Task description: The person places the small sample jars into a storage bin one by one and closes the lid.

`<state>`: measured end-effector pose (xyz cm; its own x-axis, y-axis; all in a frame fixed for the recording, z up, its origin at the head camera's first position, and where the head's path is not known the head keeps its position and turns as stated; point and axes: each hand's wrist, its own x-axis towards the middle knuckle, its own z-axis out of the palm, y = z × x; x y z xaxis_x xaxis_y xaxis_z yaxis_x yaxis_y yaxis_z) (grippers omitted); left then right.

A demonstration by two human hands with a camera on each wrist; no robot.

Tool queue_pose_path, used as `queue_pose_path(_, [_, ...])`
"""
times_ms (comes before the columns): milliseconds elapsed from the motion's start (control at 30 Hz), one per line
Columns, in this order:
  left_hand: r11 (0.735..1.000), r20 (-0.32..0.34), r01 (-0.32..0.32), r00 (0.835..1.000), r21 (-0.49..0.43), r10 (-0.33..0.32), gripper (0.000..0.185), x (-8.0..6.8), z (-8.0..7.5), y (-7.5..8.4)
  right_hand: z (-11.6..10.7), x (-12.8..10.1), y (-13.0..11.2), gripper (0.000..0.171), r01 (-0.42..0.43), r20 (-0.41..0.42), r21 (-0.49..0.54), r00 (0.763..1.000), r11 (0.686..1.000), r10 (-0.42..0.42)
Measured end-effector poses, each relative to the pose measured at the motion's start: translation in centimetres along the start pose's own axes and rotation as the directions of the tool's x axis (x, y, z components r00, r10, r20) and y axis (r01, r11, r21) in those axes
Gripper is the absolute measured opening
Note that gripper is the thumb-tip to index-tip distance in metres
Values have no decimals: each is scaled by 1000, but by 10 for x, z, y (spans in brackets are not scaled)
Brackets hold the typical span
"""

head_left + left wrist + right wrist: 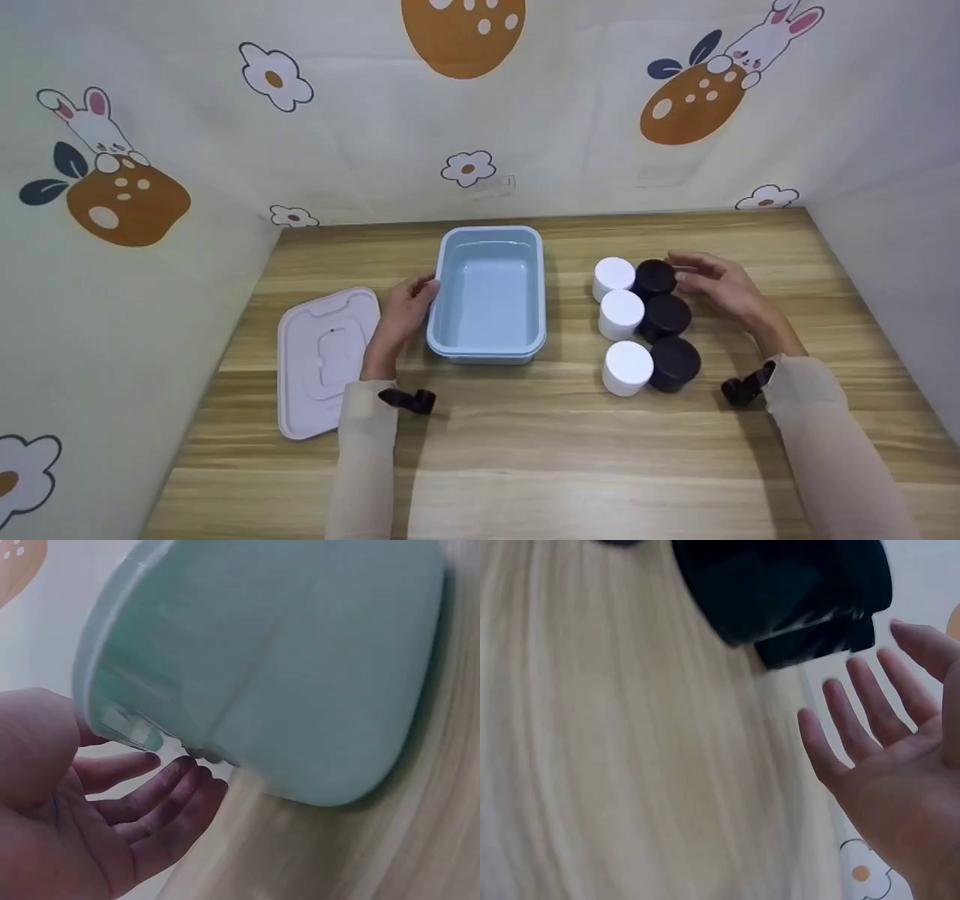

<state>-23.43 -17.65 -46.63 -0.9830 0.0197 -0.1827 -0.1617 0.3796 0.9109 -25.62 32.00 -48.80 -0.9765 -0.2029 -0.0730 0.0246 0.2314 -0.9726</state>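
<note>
The left hand (403,309) lies with its fingers loosely extended against the left wall of the pale blue tub (489,295), touching the rim but not wrapped round it; the left wrist view shows the fingers (161,799) straight under the tub's edge. The right hand (716,283) is spread and relaxed, holding nothing, its fingertips just beside the farthest black jar (654,277); the right wrist view shows the fingers (859,701) apart from the jar's dark wall (780,585).

On the wooden table (525,450), nearest the person, a white jar (627,367) and a black jar (674,363) stand touching, the first pair of two rows of three. The pink lid (324,360) lies flat, left of the left hand. The tub sits open in the middle.

Judgement: the jars appear to be rigid plastic, light, smooth-sided and somewhat slippery. Each is best taken around the cap or the side wall, the outermost first, since they stand packed together. The tub looks stiff and light; its rim offers the surest hold.
</note>
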Motion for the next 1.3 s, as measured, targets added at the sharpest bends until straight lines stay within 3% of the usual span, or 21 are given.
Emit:
queue_pose_path(167, [998, -7, 55, 998, -22, -55, 45, -1, -1, 4, -2, -1, 6, 57, 2, 28, 28, 1000, 1000, -3])
queue_pose_path(300, [996, -18, 74, 997, -48, -75, 44, 0, 0, 8, -3, -1, 6, 56, 2, 37, -9, 999, 1000, -2])
queue_pose_path(500, [986, 5, 115, 993, -123, -115, 45, -1, -5, 7, -1, 0, 7, 56, 12, 78, 0, 997, 1000, -12])
queue_pose_path(667, [982, 48, 120, 992, -149, -114, 46, -2, -9, 4, -1, 3, 11, 60, 78, 111, 14, 991, 997, -79])
queue_pose_path(867, [979, 52, 124, 992, -161, -117, 47, -2, -10, 3, 3, 9, 13, 65, 143, 119, -29, 983, 989, -138])
queue_pose_path(1133, [974, 67, 135, 990, -182, -125, 44, -3, -11, 2, 10, 14, 8, 74, 178, 140, -140, 977, 974, -159])
queue_pose_path(1300, [979, 43, 116, 993, -169, -110, 44, -2, -8, 2, 10, 15, 8, 73, 204, 126, -158, 975, 966, -185])
